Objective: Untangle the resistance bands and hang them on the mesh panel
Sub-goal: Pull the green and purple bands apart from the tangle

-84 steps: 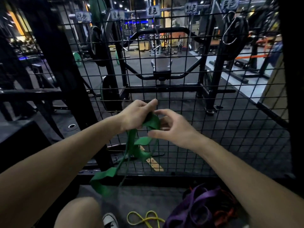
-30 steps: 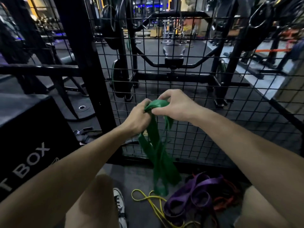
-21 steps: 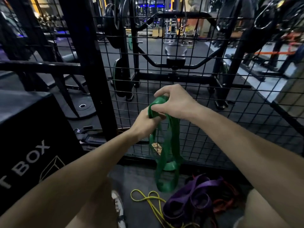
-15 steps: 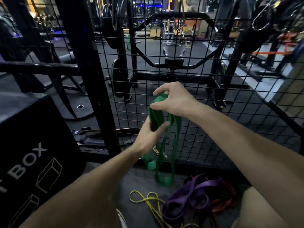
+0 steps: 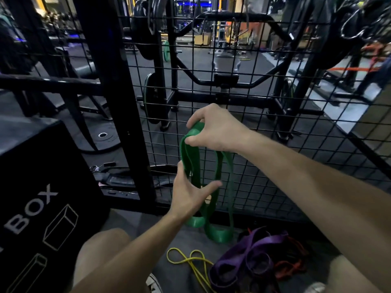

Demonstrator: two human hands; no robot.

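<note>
A green resistance band hangs in long loops in front of the black mesh panel. My right hand pinches the band's folded top between thumb and fingers. Lower down, my left hand has its fingers spread, and the band's left strands run between its thumb and fingers. The band's bottom loops hang just above the floor. On the floor below lie a purple band, a thin yellow band and a red band, piled together.
A black box with white lettering stands at my left. A thick black upright post borders the mesh on its left. Straps and clips lie on the floor by the post. My knees and a shoe show at the bottom.
My left hand let go of the band's top and slid down the strands with fingers spread. My right hand kept hold of the top, and the loops now hang longer.
</note>
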